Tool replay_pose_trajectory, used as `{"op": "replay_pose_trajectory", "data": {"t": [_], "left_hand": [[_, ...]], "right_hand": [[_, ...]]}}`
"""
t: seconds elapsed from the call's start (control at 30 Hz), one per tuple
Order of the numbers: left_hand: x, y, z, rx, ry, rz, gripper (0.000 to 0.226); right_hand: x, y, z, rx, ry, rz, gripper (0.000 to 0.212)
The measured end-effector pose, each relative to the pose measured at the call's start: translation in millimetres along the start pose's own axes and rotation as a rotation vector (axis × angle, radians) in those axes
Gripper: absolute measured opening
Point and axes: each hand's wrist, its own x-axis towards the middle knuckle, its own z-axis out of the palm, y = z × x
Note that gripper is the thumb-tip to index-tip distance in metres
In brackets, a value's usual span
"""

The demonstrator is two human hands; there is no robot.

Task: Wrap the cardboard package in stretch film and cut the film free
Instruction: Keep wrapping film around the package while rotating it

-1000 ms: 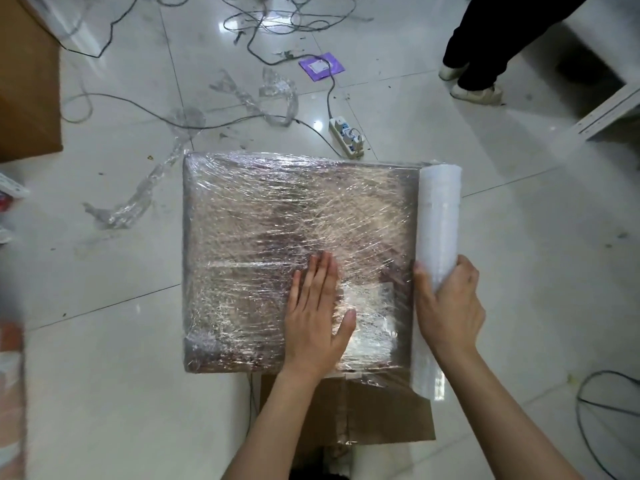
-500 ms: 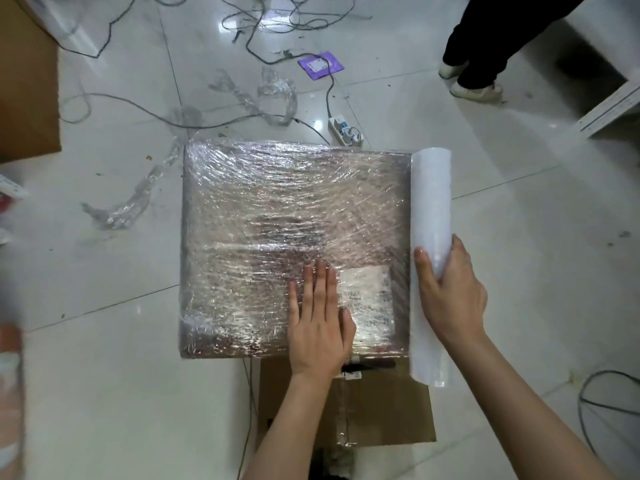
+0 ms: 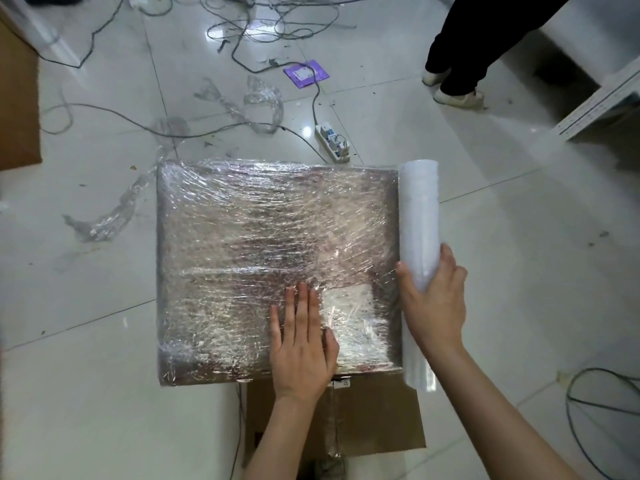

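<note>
Pressing flat on the package at lower centre, left hand stays fingers-straight; right hand clamps the roll. Slack film could wrinkle or peel if tension drops.

No text can be read anywhere — what print there is stays too blurred or too small. The cardboard package carries a pale label under its stretch film, its print lost behind wrinkles and glare. A purple packet on the floor has a white patch with marks too small to make out. A small white tag at the package's near edge shows dark specks — nothing legible.
</note>
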Motion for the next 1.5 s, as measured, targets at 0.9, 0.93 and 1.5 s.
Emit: {"op": "replay_pose_trajectory", "data": {"t": [0.9,0.93,1.5], "left_hand": [[-11,4,-2,-0.021,-0.028,-0.016,0.062],[-10,3,-4,-0.035,-0.030,-0.016,0.063],[15,60,11,0.027,-0.094,0.287,0.075]], "right_hand": [[-5,39,-14,0.209,0.084,0.022,0.072],[-3,37,-13,0.205,0.083,0.028,0.072],[7,36,-14,0.229,0.003,0.177,0.054]]}}
